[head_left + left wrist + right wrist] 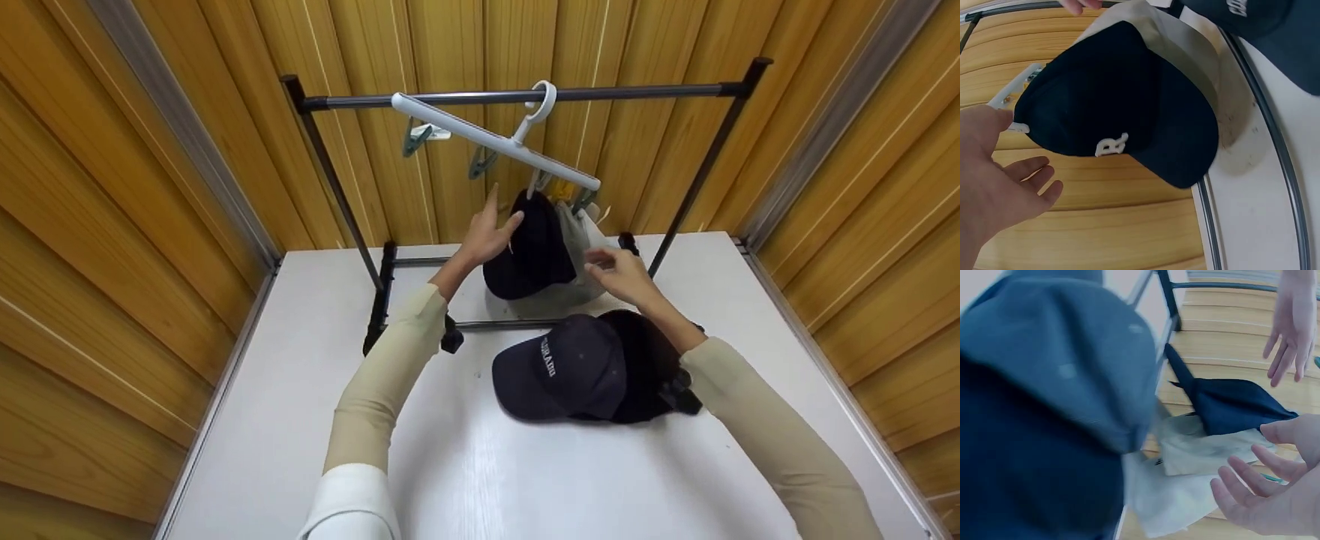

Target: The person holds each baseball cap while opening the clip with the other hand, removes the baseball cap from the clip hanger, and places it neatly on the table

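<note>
A white hanger (487, 139) hangs tilted, its right end lower. From its clips hang a dark navy cap (525, 259) with a white letter, a beige cap (1196, 444) and a white cap (1171, 495). My left hand (486, 238) is beside the navy cap with fingers extended; in the left wrist view its thumb is right at the pale clip (1018, 127) on the cap's edge. To the right of the hanging caps is my right hand (624, 277). Its fingers are loosely bent, with nothing between them in the right wrist view.
A dark cap with white lettering (585, 367) lies on the white surface (450, 465), against a black cap (643, 352). The hanger hooks over the bar (645, 93) of a dark metal rack. Green clips (482, 162) hang from the hanger's left part. Wood-patterned walls (97, 247) surround the surface.
</note>
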`<state>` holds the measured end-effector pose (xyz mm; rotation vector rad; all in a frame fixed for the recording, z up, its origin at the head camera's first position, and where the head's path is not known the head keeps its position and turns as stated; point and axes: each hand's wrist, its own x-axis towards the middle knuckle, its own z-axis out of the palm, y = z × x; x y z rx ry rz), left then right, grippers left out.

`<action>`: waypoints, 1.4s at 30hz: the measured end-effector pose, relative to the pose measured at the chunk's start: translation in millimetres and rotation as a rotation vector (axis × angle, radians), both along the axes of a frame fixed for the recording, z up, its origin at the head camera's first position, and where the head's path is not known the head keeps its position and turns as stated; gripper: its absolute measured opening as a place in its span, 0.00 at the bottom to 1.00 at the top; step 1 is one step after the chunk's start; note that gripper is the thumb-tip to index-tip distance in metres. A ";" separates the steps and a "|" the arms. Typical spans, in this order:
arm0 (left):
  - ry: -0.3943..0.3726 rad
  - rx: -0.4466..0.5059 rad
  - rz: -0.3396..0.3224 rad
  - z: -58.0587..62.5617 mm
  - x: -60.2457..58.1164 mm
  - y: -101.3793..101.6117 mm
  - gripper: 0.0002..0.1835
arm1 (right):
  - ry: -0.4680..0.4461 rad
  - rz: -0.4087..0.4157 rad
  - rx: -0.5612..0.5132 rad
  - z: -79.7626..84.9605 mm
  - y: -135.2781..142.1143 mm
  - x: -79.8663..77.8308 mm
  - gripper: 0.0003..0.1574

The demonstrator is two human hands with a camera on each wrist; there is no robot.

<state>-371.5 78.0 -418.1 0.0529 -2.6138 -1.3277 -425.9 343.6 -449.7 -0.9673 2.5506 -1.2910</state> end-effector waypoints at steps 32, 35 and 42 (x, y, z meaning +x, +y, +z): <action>0.112 0.422 -0.065 16.6 -11.7 10.5 0.13 | -0.052 -0.151 -0.263 -1.8 -81.5 18.6 0.26; 0.115 0.469 -0.081 15.0 -11.4 12.9 0.10 | -0.070 -0.143 -0.291 -2.6 -80.2 21.7 0.26; 0.136 0.599 -0.171 12.7 -11.0 14.1 0.03 | -0.127 -0.133 -0.288 -0.5 -79.8 26.3 0.27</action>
